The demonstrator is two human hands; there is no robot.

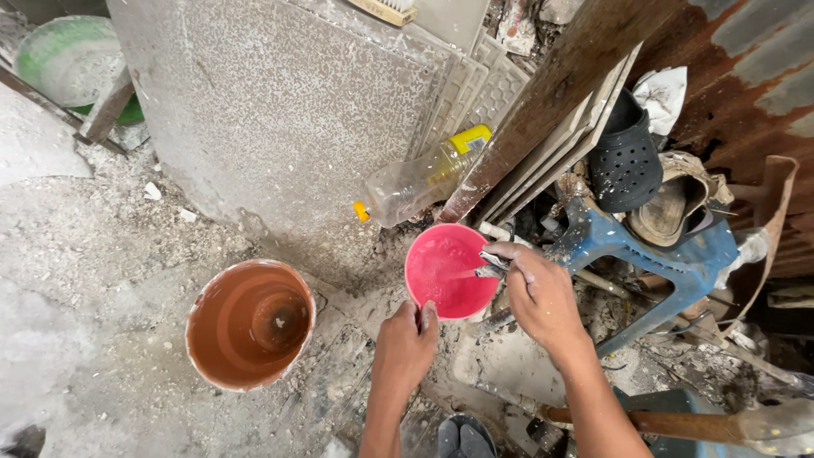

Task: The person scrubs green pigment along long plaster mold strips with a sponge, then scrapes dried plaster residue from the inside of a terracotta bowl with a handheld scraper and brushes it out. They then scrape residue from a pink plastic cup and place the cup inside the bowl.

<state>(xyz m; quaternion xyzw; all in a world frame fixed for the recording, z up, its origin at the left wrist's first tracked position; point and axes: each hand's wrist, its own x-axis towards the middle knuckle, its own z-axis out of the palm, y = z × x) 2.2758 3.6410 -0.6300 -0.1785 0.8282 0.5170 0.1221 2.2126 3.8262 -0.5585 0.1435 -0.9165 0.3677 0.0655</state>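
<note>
Here, pink bowl (pixel 447 270): centre of frame, on the dusty floor (pixel 93 280).
Left hand (pixel 405 346): fingers closed on the bowl's lower rim.
Right hand (pixel 539 293): fingers gripping a small metal tool (pixel 485 266) inside the bowl.
Orange bucket (pixel 250 323): left of the bowl.
Plastic bottle (pixel 421 180): just above the bowl, tilted.

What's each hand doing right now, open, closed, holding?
Left hand: closed on the near rim of the pink bowl.
Right hand: closed on a small metal tool, tip inside the bowl.
</note>
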